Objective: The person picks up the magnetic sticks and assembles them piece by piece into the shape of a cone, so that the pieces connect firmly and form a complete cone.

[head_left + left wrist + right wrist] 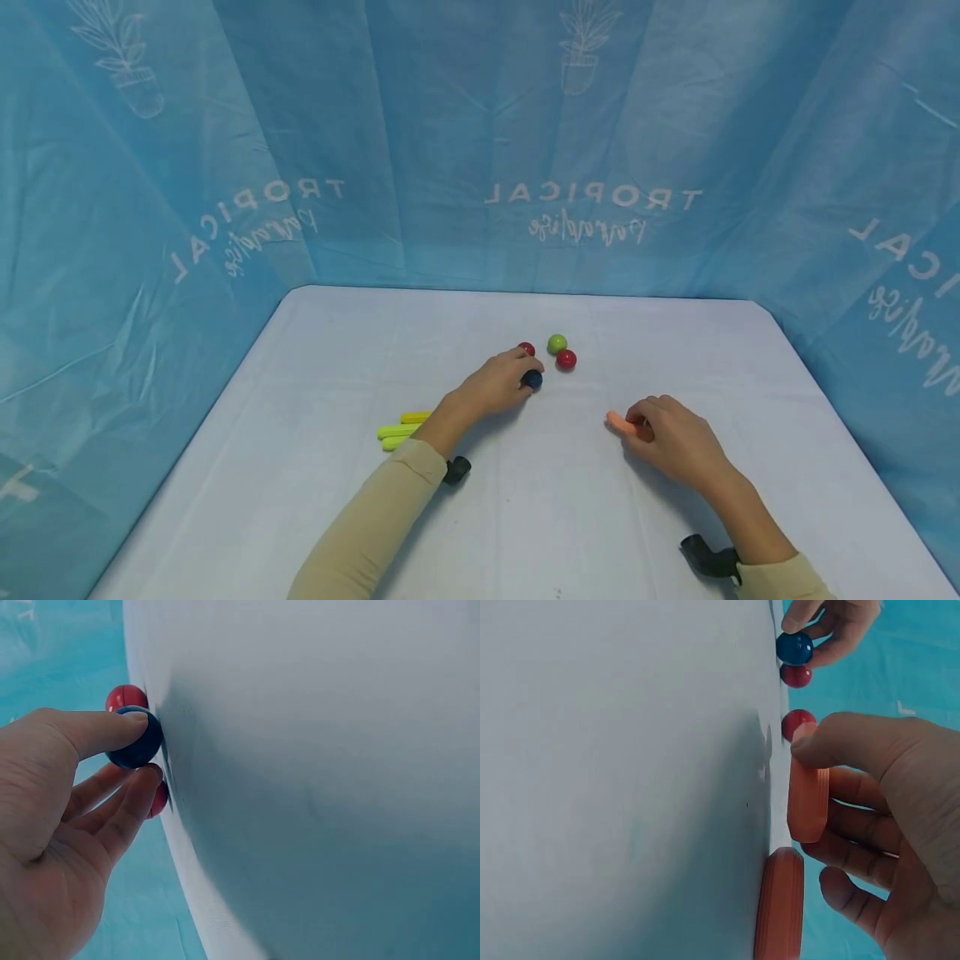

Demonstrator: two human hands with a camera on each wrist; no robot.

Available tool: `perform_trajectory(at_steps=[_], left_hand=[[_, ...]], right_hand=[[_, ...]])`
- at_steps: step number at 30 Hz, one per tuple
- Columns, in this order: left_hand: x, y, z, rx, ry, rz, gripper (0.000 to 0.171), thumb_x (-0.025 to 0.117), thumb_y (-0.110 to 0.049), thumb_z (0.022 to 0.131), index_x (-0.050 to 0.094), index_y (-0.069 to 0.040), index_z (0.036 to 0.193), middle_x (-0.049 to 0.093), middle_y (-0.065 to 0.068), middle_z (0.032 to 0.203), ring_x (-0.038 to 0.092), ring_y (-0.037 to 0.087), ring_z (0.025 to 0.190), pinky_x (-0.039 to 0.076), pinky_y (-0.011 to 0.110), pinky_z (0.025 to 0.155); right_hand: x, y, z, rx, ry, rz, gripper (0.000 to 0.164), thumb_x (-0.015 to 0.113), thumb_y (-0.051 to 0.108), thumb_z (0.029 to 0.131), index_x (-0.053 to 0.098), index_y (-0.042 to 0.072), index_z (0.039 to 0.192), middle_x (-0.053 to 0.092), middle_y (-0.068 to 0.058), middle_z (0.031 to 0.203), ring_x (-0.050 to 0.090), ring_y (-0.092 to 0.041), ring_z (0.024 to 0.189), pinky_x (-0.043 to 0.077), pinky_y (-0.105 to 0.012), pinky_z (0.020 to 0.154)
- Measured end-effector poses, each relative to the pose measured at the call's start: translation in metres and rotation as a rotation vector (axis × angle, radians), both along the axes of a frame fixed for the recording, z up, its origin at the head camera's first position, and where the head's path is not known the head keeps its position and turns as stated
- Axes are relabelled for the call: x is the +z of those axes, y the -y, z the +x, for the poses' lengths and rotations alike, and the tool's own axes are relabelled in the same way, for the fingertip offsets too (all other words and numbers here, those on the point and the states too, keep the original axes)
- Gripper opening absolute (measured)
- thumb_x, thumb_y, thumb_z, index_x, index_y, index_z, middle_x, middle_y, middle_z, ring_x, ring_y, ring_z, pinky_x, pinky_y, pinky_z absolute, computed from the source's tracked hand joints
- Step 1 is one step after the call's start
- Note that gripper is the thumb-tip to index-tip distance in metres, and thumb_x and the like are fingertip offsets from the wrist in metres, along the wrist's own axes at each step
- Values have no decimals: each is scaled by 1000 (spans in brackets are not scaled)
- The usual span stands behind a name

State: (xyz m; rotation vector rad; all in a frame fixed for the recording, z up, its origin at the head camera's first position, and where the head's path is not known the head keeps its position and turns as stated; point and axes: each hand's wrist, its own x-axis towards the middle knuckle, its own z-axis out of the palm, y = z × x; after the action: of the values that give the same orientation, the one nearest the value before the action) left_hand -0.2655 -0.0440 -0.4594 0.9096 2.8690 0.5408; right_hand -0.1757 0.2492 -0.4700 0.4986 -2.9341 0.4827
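Reaching up from the bottom of the head view in long beige sleeves (367,529), wearing a small black device (708,558) at each wrist, over a surface (525,517) spread with white cloth. Pinching a pale-orange elongated stick (808,795) with ridged sides in the right hand (675,437), laying the thumb against one face and fingers behind, closing narrowly around it. Pointing that stick's free end leftward from the fingertips in the head view; leaving unclear any contact between stick and surface. Having a second orange ridged stick (780,904) just below the first in the right wrist view, near the lowest finger.

Off to the left, covering with the left forearm (450,421) the right-hand ends of one slim yellow stick (415,417) and two yellow-green sticks (393,444), lying side by side on the surface.

Farther out, gripping a glossy dark-blue ball (532,379) in the left hand (495,385), pressing with the thumb from one side and fingertips from the other, narrow around it. Partly hiding a glossy red ball (527,348) just behind those fingers; not showing clearly any touch between them. Showing a second red ball (567,359) on the surface to the right of the left hand, and a bright green ball (557,343) just behind that, near or touching.

Farthest off, ending in rounded far corners, then giving way to a blue hanging sheet (450,100) bearing white potted-plant drawings (581,50) and mirrored "TROPICAL Paradise" lettering (592,196).
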Motion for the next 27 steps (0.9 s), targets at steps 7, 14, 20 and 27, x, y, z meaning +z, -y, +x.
perform_trajectory(at_steps=[7,14,20,27], left_hand=[[1,4,9,12,22,13,37,70,-20,89,61,-17,126,54,2,125,53,17,112,44,33,96],[0,8,16,-3,20,40,37,70,-19,88,61,-17,124,56,3,125,53,17,113,44,32,97],[0,9,22,-6,14,35,38,71,-20,88,61,-17,125,56,3,127,53,17,115,43,33,98],[2,9,28,16,38,3,40,70,-22,89,60,-20,128,53,3,131,52,18,117,43,34,97]], right_hand=[[-2,5,-2,63,-16,-64,18,78,18,77,70,14,93,55,8,83,47,-12,79,46,-33,69],[-2,10,-2,104,-56,-71,22,80,16,75,71,17,95,58,9,89,48,-10,83,49,-33,73],[-1,14,-3,153,-67,-99,23,80,14,75,71,17,96,58,9,90,48,-9,84,50,-33,73],[1,20,-4,201,-91,-85,24,78,14,75,70,16,97,59,11,95,48,-9,88,48,-33,76]])
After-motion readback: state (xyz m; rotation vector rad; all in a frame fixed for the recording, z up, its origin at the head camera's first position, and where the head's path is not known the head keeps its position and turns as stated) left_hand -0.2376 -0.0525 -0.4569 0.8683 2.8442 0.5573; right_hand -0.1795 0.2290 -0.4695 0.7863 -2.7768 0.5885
